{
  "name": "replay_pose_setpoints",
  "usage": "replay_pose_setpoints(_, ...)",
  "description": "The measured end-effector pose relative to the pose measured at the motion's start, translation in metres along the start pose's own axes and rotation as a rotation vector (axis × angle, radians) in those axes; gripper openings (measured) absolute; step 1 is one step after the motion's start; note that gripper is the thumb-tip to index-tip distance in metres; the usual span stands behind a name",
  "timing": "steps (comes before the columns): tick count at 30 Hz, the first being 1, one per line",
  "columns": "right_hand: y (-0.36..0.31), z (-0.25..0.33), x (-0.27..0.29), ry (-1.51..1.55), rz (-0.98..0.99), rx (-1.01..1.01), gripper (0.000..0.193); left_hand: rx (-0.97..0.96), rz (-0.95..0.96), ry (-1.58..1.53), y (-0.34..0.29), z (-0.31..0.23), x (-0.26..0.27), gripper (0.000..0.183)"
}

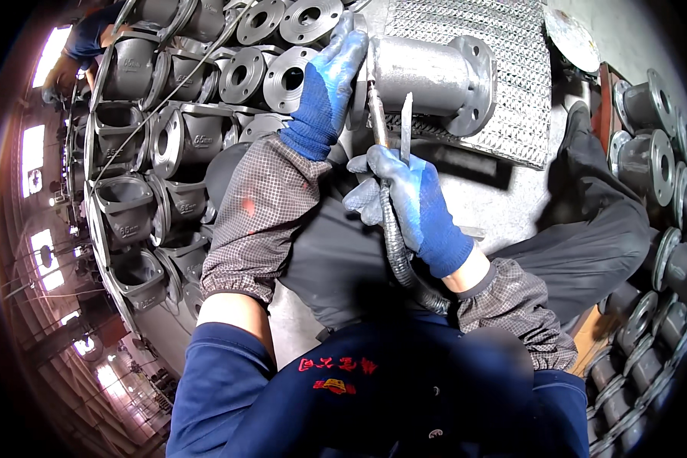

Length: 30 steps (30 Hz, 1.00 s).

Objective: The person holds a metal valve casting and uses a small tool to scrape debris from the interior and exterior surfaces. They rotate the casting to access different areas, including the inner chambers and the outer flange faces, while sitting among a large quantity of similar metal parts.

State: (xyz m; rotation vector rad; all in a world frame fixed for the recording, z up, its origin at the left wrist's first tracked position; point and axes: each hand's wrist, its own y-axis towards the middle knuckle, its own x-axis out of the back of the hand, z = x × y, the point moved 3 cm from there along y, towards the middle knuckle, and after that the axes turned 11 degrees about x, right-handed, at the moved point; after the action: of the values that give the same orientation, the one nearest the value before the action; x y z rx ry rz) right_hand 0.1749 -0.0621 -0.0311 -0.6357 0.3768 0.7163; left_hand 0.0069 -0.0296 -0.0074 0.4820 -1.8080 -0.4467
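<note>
A grey cast metal pipe fitting [423,74] with a flange at each end lies on its side on a textured metal surface [515,76]. My left hand [334,72], in a blue work glove, grips its left flange, fingers along the outer face and rim. My right hand [404,187], gloved alike, is closed round a slim pencil grinder [377,114] fed by a ribbed flexible hose [397,252]. The grinder's tip meets the inner side of that flange. A narrow flat metal blade [407,126] also sticks up from my right hand; its lower end is hidden.
Stacked flanged castings [126,210] fill the left side, with round flanges [290,80] facing up beyond my left arm. More fittings [645,164] stand along the right. A thin cable [171,91] crosses the left stack. At the upper left another person's arm [72,65] shows.
</note>
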Motion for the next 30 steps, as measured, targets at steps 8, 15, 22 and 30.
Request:
replay_pose_setpoints(8,0.000,0.002,-0.005,0.102,0.003,0.009,0.038,-0.030,-0.044,-0.033,-0.001,-0.008,0.002,0.038)
replay_pose_setpoints(15,0.001,0.024,-0.015,0.229,0.108,-0.127,0.044,0.061,0.046,-0.054,-0.005,-0.005,0.005,0.038)
replay_pose_setpoints(22,-0.001,0.029,-0.017,0.416,0.073,-0.194,0.045,0.069,0.078,-0.088,-0.003,-0.011,0.007,0.039)
replay_pose_setpoints(30,-0.007,0.037,-0.009,0.524,0.059,-0.186,0.034,0.049,0.020,-0.085,-0.003,-0.028,0.013,0.033)
